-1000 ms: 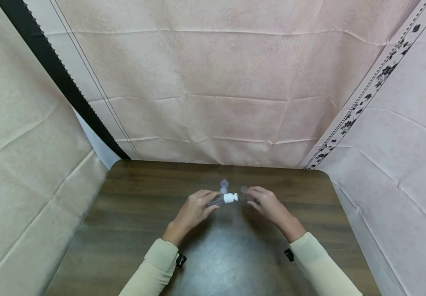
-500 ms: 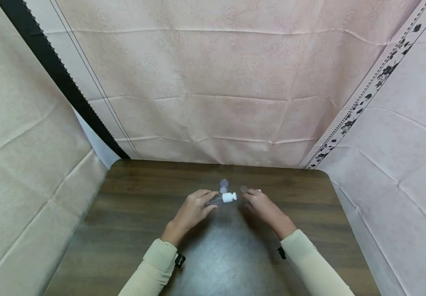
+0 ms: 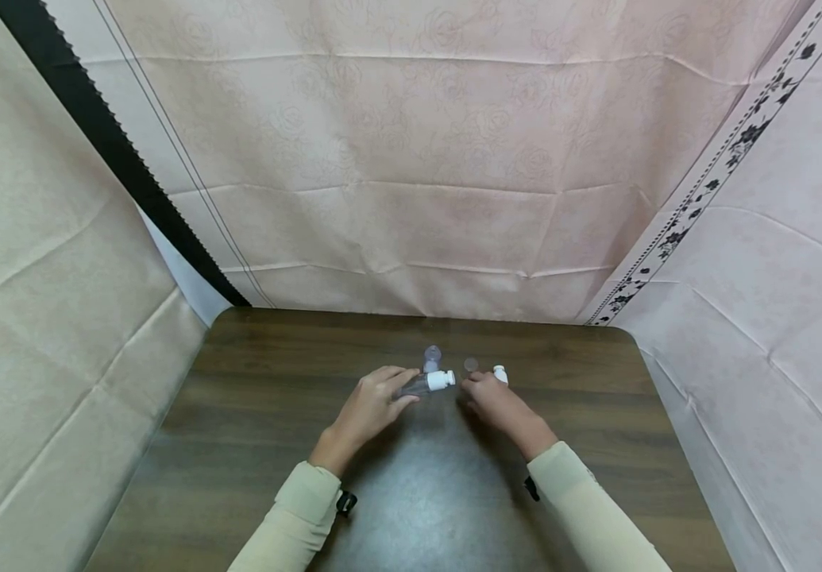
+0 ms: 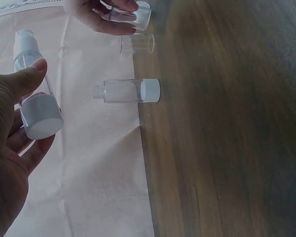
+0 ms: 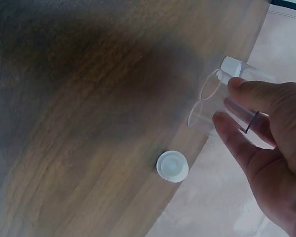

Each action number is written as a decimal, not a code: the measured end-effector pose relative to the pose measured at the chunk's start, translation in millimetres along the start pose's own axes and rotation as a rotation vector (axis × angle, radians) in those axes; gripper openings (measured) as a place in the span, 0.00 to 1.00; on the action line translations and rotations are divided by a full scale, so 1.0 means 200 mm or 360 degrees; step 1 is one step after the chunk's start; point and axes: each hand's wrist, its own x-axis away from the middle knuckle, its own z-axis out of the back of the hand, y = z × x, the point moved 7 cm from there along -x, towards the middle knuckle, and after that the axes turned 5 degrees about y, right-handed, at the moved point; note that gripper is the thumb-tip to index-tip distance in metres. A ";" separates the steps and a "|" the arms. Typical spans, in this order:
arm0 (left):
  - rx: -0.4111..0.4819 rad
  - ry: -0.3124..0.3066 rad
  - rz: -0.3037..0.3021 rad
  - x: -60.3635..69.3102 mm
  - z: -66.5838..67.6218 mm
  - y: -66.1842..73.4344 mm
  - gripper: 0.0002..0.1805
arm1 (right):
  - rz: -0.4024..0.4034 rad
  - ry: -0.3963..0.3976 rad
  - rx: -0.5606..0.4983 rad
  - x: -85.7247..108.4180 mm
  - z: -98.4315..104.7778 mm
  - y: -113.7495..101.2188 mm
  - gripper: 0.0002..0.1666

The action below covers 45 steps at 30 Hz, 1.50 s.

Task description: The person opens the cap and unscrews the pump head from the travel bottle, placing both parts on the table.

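Observation:
My left hand [image 3: 368,409] grips a clear pump bottle [image 4: 41,116] with a white base and a white pump top [image 3: 441,380]. The bottle lies sideways in the head view, its top pointing right. Close to that top, my right hand [image 3: 494,403] pinches a clear cylindrical cap [image 4: 143,15] between thumb and fingers, apart from the pump. In the right wrist view the thumb and fingers [image 5: 232,136] partly cover this cap. Just behind the hands, a second clear bottle [image 4: 123,91] with a white base stands upright, without a pump top.
Another clear cap [image 4: 137,43] stands on the wooden table [image 3: 275,381], between the standing bottle and my right hand. Beyond the right hand is a loose white pump top [image 3: 500,373]. Pale cloth [image 3: 418,183] hangs behind the table and along both sides.
My right hand has moved left and slightly nearer, closer to the held bottle's top, uncovering the white pump top and the cap behind it. The left hand barely shifts.

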 end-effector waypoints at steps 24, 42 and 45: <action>-0.0018 -0.0019 0.0013 0.02 -0.01 0.00 0.23 | -0.0011 -0.0032 0.0126 -0.01 -0.11 -0.02 0.09; -0.0021 -0.0035 0.0052 0.02 -0.02 0.00 0.23 | -0.0115 -0.0010 0.0053 0.02 -0.06 0.01 0.29; -0.0033 -0.0031 0.0037 0.02 -0.01 0.00 0.23 | -0.0147 0.0015 0.0002 0.04 -0.02 0.02 0.32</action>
